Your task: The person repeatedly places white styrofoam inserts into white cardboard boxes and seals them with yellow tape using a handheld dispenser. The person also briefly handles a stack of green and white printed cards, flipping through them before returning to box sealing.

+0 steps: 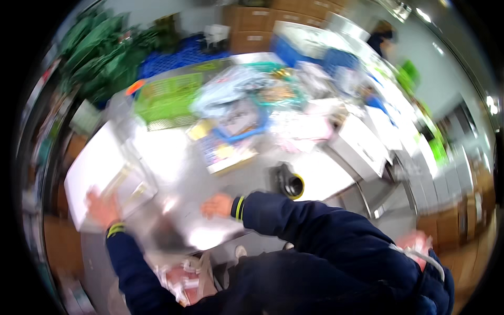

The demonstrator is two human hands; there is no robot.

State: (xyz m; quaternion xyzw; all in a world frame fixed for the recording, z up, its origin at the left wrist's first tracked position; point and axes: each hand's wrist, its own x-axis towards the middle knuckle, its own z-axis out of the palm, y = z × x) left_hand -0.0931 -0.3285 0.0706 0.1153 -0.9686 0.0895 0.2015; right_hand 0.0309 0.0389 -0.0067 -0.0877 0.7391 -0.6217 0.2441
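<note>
My left hand (pixel 103 208) is at the near side of a white box-like package (pixel 100 173) at the table's left end. Its fingers look spread, though motion blurs them, and whether it presses on the package I cannot make out. Over the near part of the shiny metal table (pixel 197 197) is my right hand (pixel 217 206). Nothing shows in it, but its fingers are smeared. To its right lies a black handheld device with a yellow-rimmed end (pixel 290 184), which looks like a barcode scanner. A flat printed box in yellow and blue (pixel 228 153) lies farther back.
Behind are a green plastic basket (pixel 170 97), a blue-rimmed basket (pixel 241 135) and bagged goods (pixel 231 86). An open white carton (pixel 359 147) stands on the right. A paper bag with pink contents (pixel 191 281) is below the table's near edge. Another person (pixel 380 39) is far right.
</note>
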